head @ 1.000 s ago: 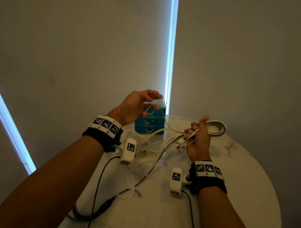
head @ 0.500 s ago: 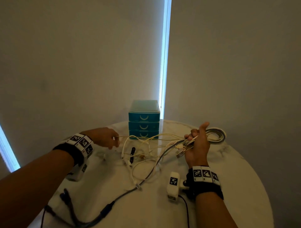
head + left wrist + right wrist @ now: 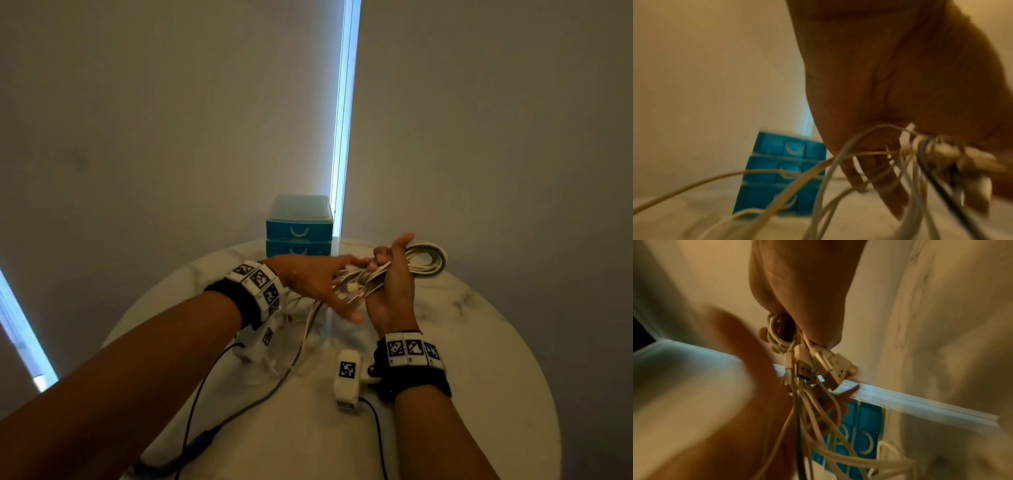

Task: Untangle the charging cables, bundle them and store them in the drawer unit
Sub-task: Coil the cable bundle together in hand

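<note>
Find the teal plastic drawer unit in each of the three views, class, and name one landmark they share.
Head: teal plastic drawer unit upper centre, at table's far edge.
Left wrist: lower centre-left, behind cables.
Right wrist: bottom centre-right, turned sideways.
Shared landmark: bright window strip.

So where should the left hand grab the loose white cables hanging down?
Probably just below the right hand, where the loose white cables leave the plugs gathered tightly together. The left hand can come in from its own side. Lower down the strands spread apart and sag onto the table.
</note>
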`<state>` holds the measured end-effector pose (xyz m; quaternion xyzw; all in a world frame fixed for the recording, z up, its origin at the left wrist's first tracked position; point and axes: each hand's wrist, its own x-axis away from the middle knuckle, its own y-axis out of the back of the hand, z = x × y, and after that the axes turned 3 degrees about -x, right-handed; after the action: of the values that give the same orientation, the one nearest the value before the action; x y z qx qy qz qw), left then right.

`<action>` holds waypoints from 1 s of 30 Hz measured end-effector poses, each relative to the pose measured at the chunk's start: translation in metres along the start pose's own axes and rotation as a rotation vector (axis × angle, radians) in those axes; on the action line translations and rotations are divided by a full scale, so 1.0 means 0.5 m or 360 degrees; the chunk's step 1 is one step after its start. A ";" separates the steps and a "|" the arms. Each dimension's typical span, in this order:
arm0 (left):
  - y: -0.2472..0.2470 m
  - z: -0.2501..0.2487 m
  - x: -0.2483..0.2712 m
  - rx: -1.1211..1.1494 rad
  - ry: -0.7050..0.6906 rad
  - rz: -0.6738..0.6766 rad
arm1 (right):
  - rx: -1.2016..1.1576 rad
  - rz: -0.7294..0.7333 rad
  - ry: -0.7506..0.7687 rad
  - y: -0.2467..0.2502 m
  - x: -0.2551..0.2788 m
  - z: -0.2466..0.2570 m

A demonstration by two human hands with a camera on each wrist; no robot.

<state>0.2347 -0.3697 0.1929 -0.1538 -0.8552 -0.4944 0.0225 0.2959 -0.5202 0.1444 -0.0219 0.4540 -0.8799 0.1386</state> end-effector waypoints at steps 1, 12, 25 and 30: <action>-0.014 0.009 -0.012 -0.0056 -0.0041 0.0061 | -0.0033 0.0018 0.0026 -0.003 0.004 0.007; 0.011 0.071 0.070 0.0762 0.0085 0.0105 | -0.0336 -0.0030 -0.0204 0.011 0.000 0.015; -0.023 0.092 0.073 -0.0481 0.0215 -0.0365 | 0.0801 -0.0390 -0.0038 -0.009 0.014 0.007; -0.035 0.061 0.060 -0.0605 0.0063 -0.0174 | 0.1164 -0.0615 0.0195 0.018 -0.002 0.026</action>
<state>0.2047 -0.3443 0.1684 -0.0989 -0.7530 -0.6503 -0.0168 0.3009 -0.5351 0.1450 -0.0036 0.1067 -0.9926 -0.0575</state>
